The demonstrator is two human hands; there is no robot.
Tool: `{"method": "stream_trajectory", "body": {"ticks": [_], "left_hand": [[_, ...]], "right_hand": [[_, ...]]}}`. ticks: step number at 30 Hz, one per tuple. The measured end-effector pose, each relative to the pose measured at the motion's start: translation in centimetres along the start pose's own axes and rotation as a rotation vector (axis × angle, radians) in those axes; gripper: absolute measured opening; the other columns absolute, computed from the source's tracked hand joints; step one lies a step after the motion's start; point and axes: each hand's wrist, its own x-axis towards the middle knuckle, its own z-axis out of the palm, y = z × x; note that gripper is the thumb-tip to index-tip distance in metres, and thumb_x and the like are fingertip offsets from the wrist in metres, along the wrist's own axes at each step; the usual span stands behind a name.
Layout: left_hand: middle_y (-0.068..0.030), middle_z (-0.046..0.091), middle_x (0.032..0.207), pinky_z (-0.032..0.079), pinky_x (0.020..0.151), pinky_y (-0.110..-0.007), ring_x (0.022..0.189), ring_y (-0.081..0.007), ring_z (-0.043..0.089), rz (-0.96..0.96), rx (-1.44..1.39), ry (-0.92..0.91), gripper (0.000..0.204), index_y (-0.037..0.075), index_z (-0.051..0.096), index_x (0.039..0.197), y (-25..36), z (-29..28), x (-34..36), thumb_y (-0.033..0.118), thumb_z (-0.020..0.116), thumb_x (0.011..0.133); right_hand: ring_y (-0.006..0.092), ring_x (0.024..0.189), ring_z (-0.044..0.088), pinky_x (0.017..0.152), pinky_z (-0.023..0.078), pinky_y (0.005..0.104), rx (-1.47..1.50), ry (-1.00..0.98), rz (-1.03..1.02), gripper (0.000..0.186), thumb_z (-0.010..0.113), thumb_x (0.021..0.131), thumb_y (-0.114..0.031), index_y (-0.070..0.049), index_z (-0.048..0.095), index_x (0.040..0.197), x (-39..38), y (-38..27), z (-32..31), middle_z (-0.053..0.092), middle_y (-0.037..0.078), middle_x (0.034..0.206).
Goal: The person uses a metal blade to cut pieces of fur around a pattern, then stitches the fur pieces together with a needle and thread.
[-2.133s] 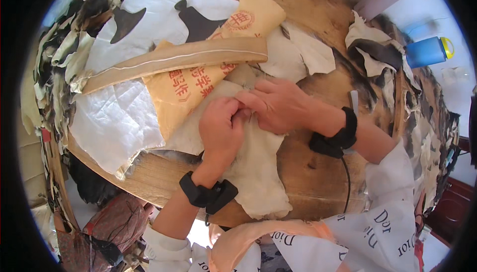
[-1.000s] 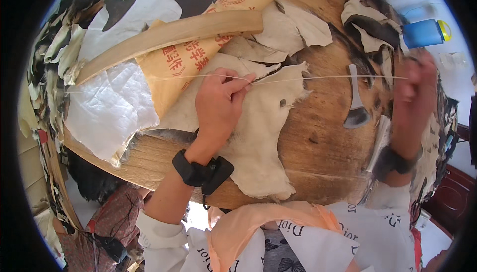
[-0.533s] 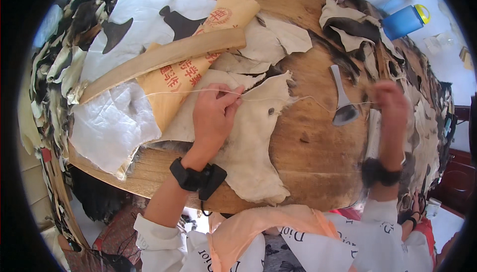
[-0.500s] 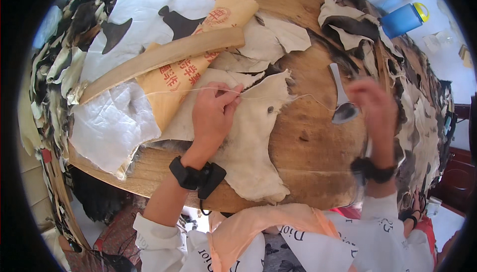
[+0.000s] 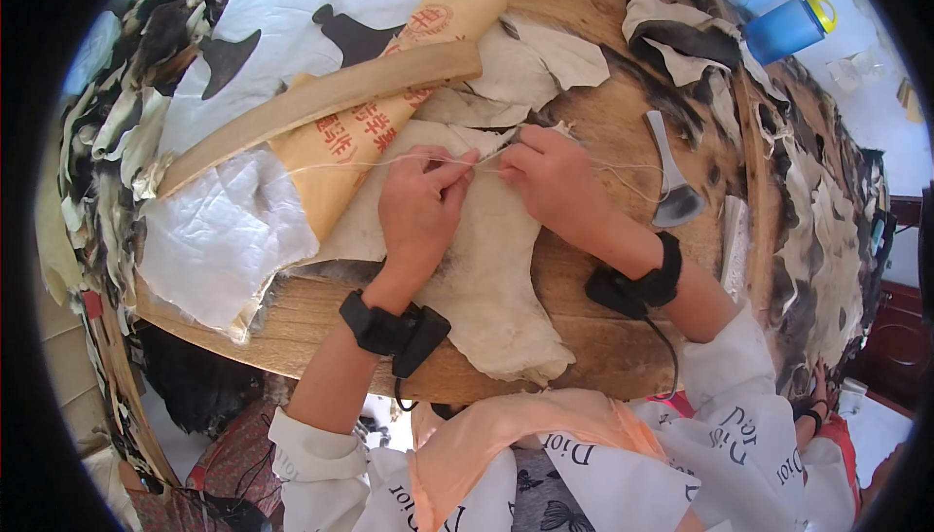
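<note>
A cream-coloured hide (image 5: 501, 269) lies skin side up on the wooden board, dark fur showing along its upper edge. My left hand (image 5: 423, 206) is closed, thumb and forefinger pinching at the hide's upper edge. Beside it, my right hand (image 5: 559, 182) is also closed, its fingertips pinched on a pale thread (image 5: 623, 168) that trails off to the right. More thread stretches leftward from my left fingers over the brown paper. Any needle in the right fingertips is too small or hidden to make out.
An axe-shaped metal blade (image 5: 678, 203) lies right of my hands. A curved wooden strip (image 5: 331, 99) rests over a brown paper sheet (image 5: 443, 12) and white padding (image 5: 224, 240). Fur pieces (image 5: 156, 46) line the left edge. A blue bottle (image 5: 783, 31) stands far right, with a white block (image 5: 735, 240) nearer.
My right hand has come in from the right, from beside the blade, to the hide edge next to my left hand. The left hand stays at nearly the same place.
</note>
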Motion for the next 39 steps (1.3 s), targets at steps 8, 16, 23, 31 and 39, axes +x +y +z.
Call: {"method": "stream_trajectory", "body": {"ticks": [8,16,23,31,39], "left_hand": [[-0.0058,0.057,0.083,0.044,0.063,-0.027,0.072,-0.0181,0.055,-0.040,-0.041,0.001,0.020,0.011,0.070,0.095,-0.3,-0.3,-0.4,0.009,0.065,0.076],[-0.0046,0.058,0.080,0.043,0.063,-0.031,0.073,-0.0206,0.054,-0.164,-0.163,-0.039,0.012,0.011,0.070,0.087,0.5,-0.1,0.0,0.011,0.066,0.075],[-0.0055,0.058,0.081,0.044,0.063,-0.028,0.074,-0.0180,0.055,-0.042,0.001,-0.014,0.017,0.011,0.070,0.093,-0.1,0.1,0.0,0.010,0.065,0.077],[-0.0054,0.057,0.080,0.043,0.068,-0.032,0.079,-0.0226,0.054,-0.089,-0.075,-0.012,0.013,0.010,0.070,0.086,0.0,-0.1,-0.1,0.010,0.065,0.075],[-0.0089,0.058,0.081,0.045,0.065,-0.033,0.070,-0.0238,0.055,-0.489,-0.281,-0.156,0.013,0.004,0.067,0.086,1.9,-2.4,3.6,0.011,0.065,0.074]], "right_hand": [[0.0138,0.069,0.051,0.061,0.042,0.0242,1.102,-0.081,0.465,0.009,0.056,0.084,-0.009,-0.003,0.050,0.082,-3.2,-0.6,-8.7,0.051,0.005,0.075],[0.0101,0.057,0.047,0.049,0.039,0.0207,1.051,0.188,0.238,0.019,0.057,0.088,-0.020,-0.005,0.046,0.084,-7.3,0.2,-15.9,0.048,0.003,0.070],[0.0114,0.061,0.045,0.051,0.038,0.0188,1.179,0.300,0.164,0.020,0.060,0.085,-0.014,-0.007,0.042,0.081,-8.9,0.2,-18.7,0.049,0.003,0.069],[0.0135,0.061,0.044,0.052,0.044,0.0160,1.382,0.288,0.018,0.016,0.058,0.086,-0.008,-0.011,0.042,0.080,-8.8,0.0,-18.8,0.051,0.001,0.064],[0.0181,0.060,0.054,0.054,0.041,0.0291,0.630,-0.178,0.149,0.007,0.060,0.073,0.000,-0.005,0.055,0.072,-5.1,-1.3,-16.2,0.055,0.005,0.065]]}}
